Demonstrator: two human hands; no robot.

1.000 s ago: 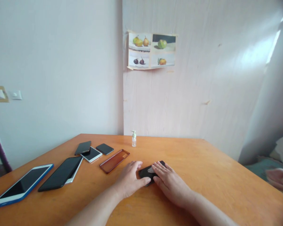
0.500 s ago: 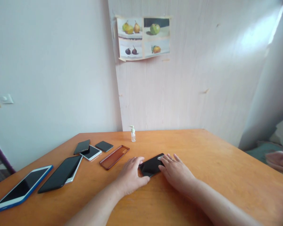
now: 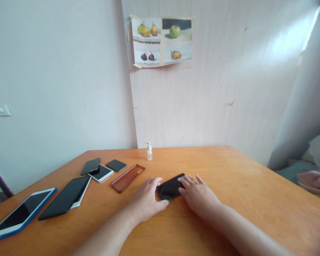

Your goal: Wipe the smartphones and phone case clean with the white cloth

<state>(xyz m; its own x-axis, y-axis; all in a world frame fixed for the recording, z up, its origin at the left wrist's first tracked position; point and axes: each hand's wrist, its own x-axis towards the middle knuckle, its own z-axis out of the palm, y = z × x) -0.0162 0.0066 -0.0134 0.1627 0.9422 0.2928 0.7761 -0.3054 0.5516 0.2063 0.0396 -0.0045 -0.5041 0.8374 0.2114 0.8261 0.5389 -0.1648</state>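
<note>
A black phone [image 3: 170, 187] lies screen up on the orange table [image 3: 245, 199], just in front of me. My left hand [image 3: 147, 199] grips its left end, thumb along the near edge and fingers at the far edge. My right hand [image 3: 200, 195] lies flat with its fingers stretched out. Its fingertips press a small pale pad [image 3: 180, 179] onto the phone's far right corner.
To the left lie a brown phone case [image 3: 128, 177], three small phones [image 3: 101, 167], a large dark phone on a white one [image 3: 65, 196] and a blue-edged tablet [image 3: 18, 214]. A small pump bottle [image 3: 149, 152] stands by the wall. Another person's hand [image 3: 314, 179] shows at the right edge.
My right hand has slid back off the phone's screen to its far right corner, uncovering the glass. The left hand has stayed on the phone's left end.
</note>
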